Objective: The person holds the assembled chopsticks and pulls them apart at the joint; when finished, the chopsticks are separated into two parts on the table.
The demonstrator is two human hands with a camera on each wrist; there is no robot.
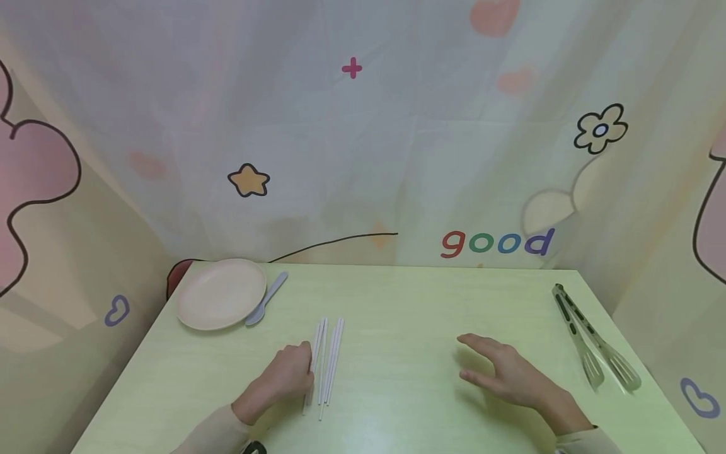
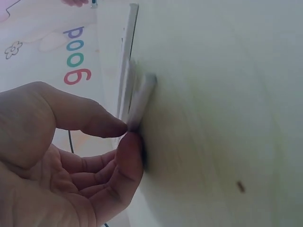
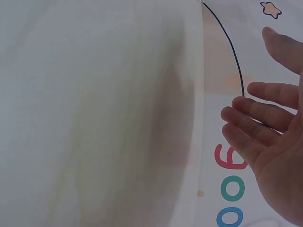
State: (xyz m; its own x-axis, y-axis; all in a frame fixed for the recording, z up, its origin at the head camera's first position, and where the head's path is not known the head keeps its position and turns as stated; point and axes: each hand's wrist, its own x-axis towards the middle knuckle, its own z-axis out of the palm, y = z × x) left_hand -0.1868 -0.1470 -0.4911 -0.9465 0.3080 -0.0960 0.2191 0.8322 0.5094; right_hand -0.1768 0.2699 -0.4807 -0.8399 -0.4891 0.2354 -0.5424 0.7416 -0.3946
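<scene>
Several slim white chopsticks [image 1: 335, 359] lie roughly side by side on the table, pointing away from me. My left hand [image 1: 287, 371] is at the left side of this group. In the left wrist view its thumb and index finger pinch a chopstick [image 2: 143, 97] close over the tabletop, with the other fingers curled beneath. How many sticks it pinches I cannot tell. Over the right half of the table, my right hand [image 1: 513, 376] holds nothing. Its fingers are spread and relaxed, the thumb apart from them, as the right wrist view also shows.
A pale round plate [image 1: 221, 294] sits at the table's back left, with a grey-lavender spoon [image 1: 273, 298] against its right side. Metal tongs [image 1: 590, 337] with slotted ends lie near the right edge. A printed curtain [image 1: 363, 139] hangs behind the pale table [image 1: 408, 378].
</scene>
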